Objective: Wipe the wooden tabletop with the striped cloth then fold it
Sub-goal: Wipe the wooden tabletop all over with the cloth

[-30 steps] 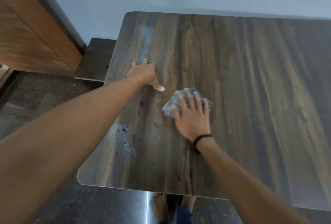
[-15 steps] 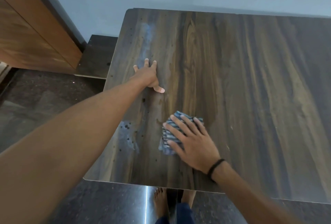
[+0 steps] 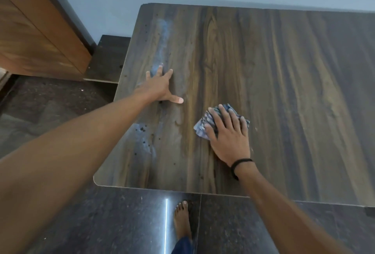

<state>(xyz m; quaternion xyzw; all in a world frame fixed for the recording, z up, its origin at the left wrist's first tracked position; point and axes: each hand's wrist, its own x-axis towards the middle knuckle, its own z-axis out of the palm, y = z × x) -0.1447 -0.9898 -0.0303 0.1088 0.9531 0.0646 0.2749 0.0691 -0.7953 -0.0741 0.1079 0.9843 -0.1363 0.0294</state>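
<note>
Near the middle of the frame, the right hand presses the bunched striped cloth flat-fingered onto the wooden tabletop, while the left hand rests spread wide toward the table's left edge.

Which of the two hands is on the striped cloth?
The right hand, wearing a black wristband, presses flat on the striped cloth; the left hand rests spread on the bare wooden tabletop.
</note>
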